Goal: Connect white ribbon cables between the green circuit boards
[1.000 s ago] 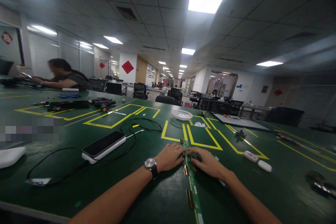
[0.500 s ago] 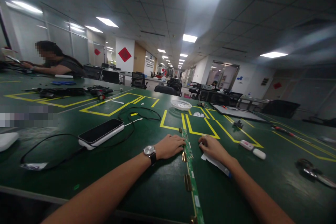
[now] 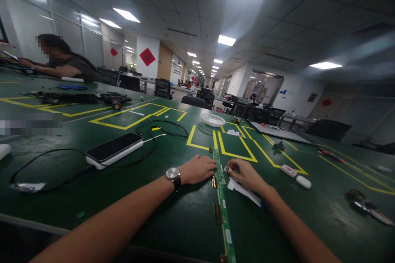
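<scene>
A long, narrow green circuit board (image 3: 220, 197) with gold flex tabs along its left edge lies lengthwise on the table in front of me. My left hand (image 3: 199, 169), a watch on its wrist, rests flat with its fingertips on the board's left edge near the far end. Just right of the board, my right hand (image 3: 245, 174) is closed in a pinch, with something small and white showing at the fingertips. A white, thin, crumpled strip (image 3: 245, 194) with a blue end lies under that hand; whether it joins the piece in the fingers cannot be made out.
A phone (image 3: 114, 147) on a white block with a black cable (image 3: 49, 152) lies left. Beyond are a white basket (image 3: 212, 120) and yellow tape outlines. A white-and-pink case (image 3: 295, 176), screwdriver (image 3: 331, 155) and metal tool (image 3: 367, 205) are right. Another person (image 3: 66, 57) sits far left.
My right hand has moved left, closer to the board, and the white strip has shifted with it. My left hand stays on the board. The view has tilted slightly.
</scene>
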Tool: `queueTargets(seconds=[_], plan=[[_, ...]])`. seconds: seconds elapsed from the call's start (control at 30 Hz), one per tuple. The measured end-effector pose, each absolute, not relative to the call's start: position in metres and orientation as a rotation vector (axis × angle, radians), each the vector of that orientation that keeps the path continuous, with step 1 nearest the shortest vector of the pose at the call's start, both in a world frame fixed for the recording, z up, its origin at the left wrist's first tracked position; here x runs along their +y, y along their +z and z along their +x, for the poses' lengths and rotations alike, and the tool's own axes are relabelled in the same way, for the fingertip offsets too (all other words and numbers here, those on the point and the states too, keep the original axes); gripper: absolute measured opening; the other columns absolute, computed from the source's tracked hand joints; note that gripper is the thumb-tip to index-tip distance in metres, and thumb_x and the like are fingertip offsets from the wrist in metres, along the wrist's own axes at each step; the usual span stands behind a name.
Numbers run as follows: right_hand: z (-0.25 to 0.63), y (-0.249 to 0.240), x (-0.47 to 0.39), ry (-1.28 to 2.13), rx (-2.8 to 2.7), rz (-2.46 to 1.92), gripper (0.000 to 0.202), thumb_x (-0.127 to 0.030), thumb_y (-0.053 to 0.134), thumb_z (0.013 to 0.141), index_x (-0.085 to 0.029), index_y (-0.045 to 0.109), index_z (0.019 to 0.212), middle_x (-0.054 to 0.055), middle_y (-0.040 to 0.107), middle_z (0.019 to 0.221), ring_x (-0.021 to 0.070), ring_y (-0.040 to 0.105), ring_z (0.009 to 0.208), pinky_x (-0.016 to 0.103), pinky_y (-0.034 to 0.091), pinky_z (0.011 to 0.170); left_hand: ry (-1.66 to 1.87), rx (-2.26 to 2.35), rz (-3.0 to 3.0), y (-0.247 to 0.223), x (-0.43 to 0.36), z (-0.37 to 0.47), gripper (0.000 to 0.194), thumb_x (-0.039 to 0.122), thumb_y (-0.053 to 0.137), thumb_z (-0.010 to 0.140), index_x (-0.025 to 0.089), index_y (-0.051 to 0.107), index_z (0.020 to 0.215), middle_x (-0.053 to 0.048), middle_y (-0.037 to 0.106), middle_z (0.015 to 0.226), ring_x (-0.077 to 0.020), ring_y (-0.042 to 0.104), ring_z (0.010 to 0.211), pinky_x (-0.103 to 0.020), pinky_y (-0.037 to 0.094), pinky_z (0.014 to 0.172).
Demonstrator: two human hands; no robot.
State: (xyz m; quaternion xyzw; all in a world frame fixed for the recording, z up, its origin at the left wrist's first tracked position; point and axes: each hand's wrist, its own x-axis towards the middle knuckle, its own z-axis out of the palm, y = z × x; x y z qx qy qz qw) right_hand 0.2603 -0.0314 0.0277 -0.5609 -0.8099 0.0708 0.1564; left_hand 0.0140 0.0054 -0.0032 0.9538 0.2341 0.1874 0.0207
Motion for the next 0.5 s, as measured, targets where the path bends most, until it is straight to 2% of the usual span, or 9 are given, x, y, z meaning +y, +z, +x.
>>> queueTargets(seconds=[0.23, 0.5], plan=[[0.2575, 0.0262, -0.0328, 0.179, -2.378, -1.613, 0.02, -0.026, 0.055, 0.085, -0.023, 0.07, 0.098, 0.004, 0.066, 0.097, 0.0203, 0.059, 0.093, 0.029, 0.043, 0.083, 0.584, 0.733, 2.961, -0.0033, 0.0052, 0.0145, 0.03, 0.035, 0.041, 0.102, 0.027, 0.057, 0.126, -0.003, 0.058, 0.136, -0.0227, 0.054, 0.12, -0.037, 0.039, 0.092], [0.2576, 0.0256, -0.0338, 0.179, -2.39, -1.576, 0.018, -0.027, 0.054, 0.087, -0.023, 0.069, 0.096, 0.004, 0.065, 0.097, 0.0194, 0.059, 0.09, 0.028, 0.042, 0.079, 0.596, 0.729, 2.929, 0.0008, 0.0013, 0.0139, 0.03, 0.034, 0.041, 0.102, 0.028, 0.057, 0.126, -0.004, 0.058, 0.135, -0.022, 0.054, 0.121, -0.036, 0.039, 0.093]])
